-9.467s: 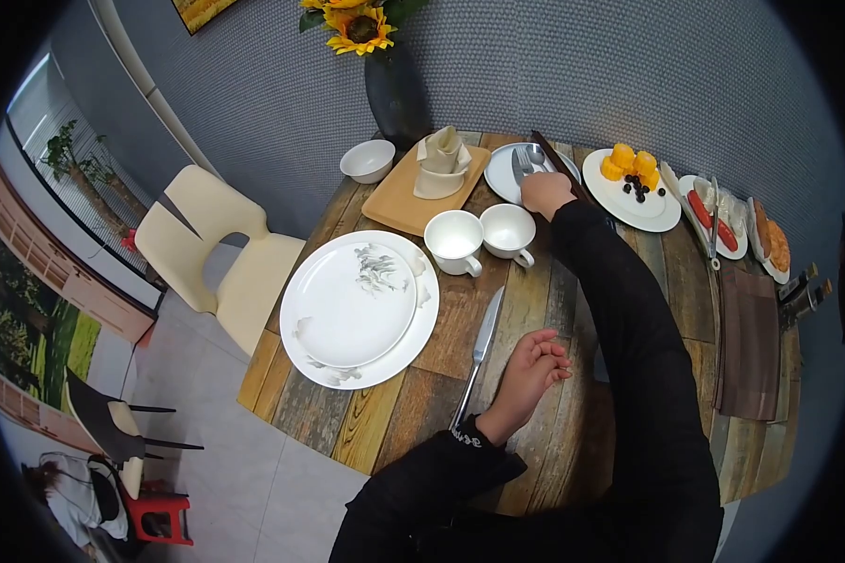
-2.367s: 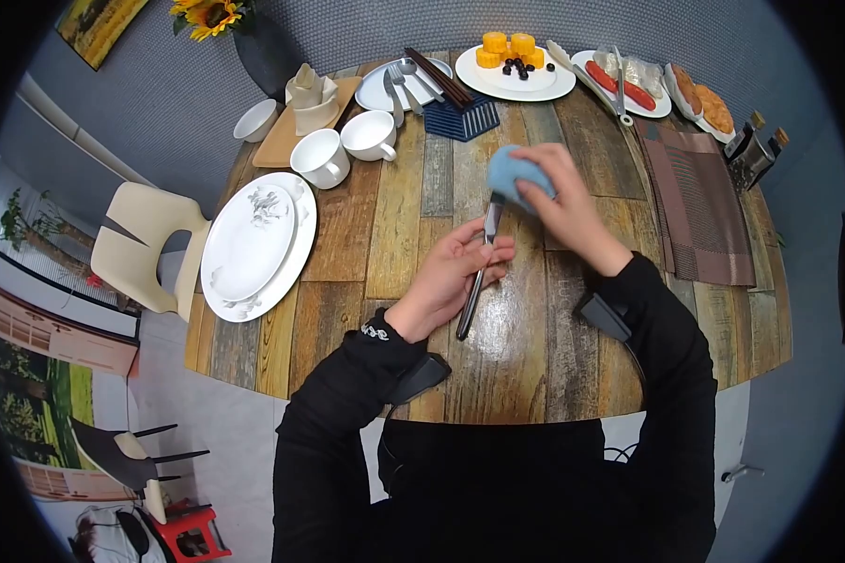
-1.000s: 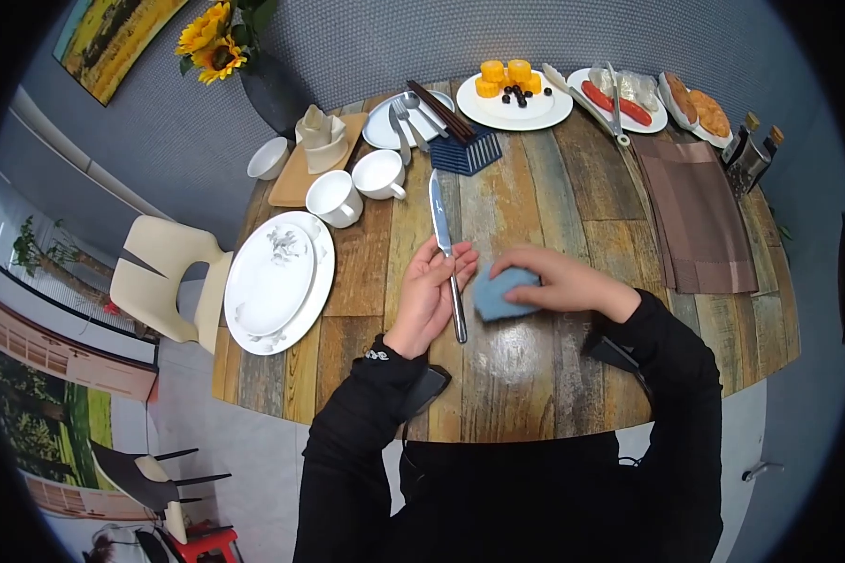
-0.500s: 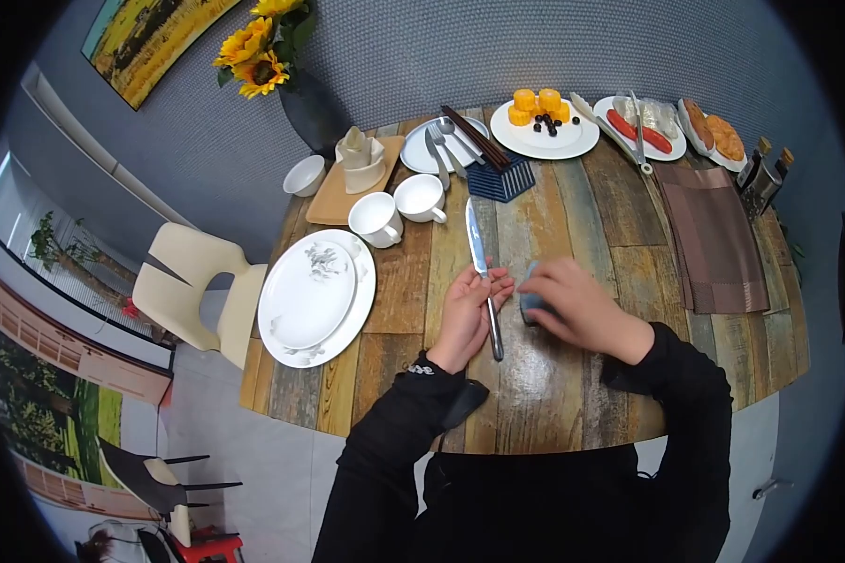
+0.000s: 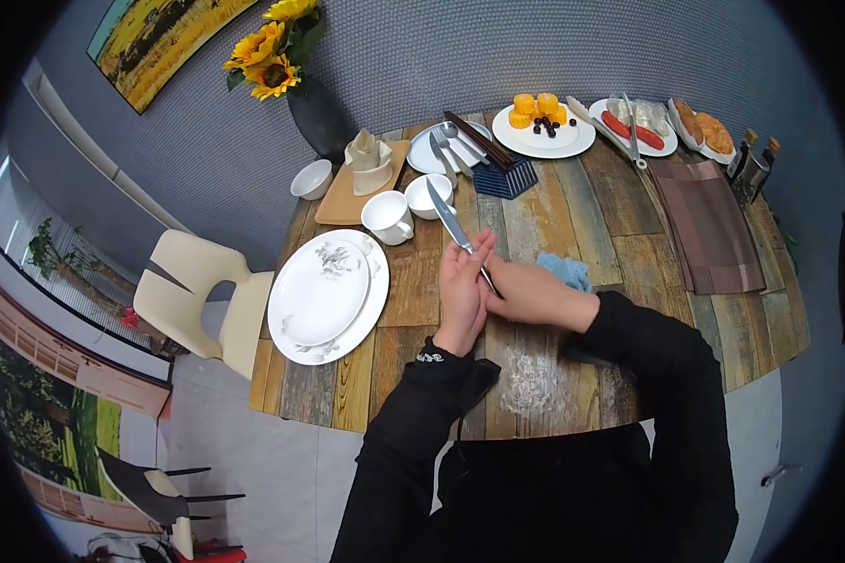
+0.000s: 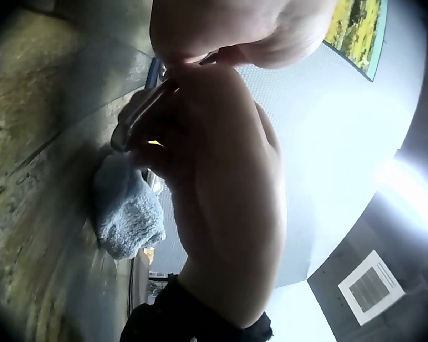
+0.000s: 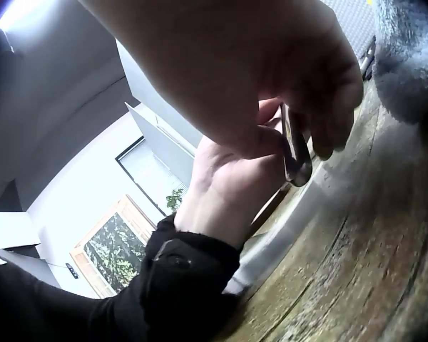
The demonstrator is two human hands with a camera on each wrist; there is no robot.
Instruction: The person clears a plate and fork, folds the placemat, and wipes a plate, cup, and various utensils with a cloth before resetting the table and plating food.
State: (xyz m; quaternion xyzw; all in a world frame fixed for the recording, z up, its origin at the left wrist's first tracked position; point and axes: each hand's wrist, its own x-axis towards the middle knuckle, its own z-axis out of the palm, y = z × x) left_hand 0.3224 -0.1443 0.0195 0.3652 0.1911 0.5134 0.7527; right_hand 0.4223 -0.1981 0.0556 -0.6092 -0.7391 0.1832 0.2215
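Observation:
In the head view my left hand pinches a table knife near where blade meets handle. The blade slants up and left, its tip overlapping the right-hand white cup. My right hand meets the left and grips the handle's lower part. In the right wrist view the steel handle sticks out between that hand's thumb and fingers. A crumpled light-blue cloth lies on the wooden table just beyond the right hand; the left wrist view shows this fluffy cloth below the handle end.
Stacked plates lie at left, with another cup beside them. Behind are a wooden tray, a cutlery plate and a blue trivet. Food plates and brown placemats fill the right.
Earlier the knife lay on the table, then the right hand held the blue cloth against its blade. Now the cloth is released onto the table, the right hand grips the handle, and the blade tilts left.

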